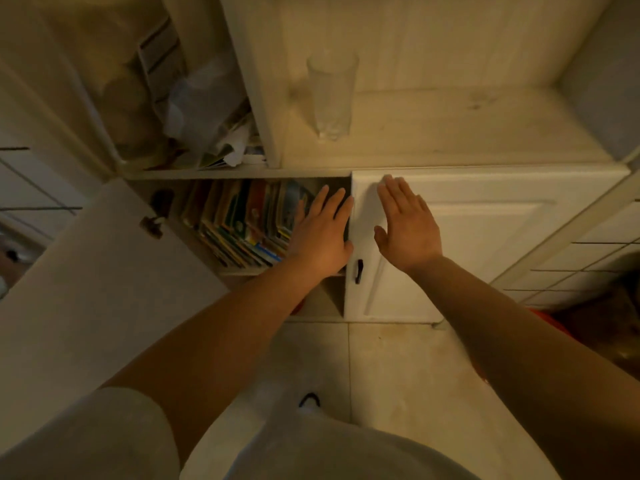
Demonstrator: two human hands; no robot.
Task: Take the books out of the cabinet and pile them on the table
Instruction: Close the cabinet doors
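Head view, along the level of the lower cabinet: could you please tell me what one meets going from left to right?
Open door → books → left hand → right hand → closed door.

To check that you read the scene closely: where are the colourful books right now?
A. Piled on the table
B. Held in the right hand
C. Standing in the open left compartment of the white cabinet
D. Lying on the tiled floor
C: the colourful books stand in a row inside the white cabinet, whose left door is open, with the left hand reaching in beside them.
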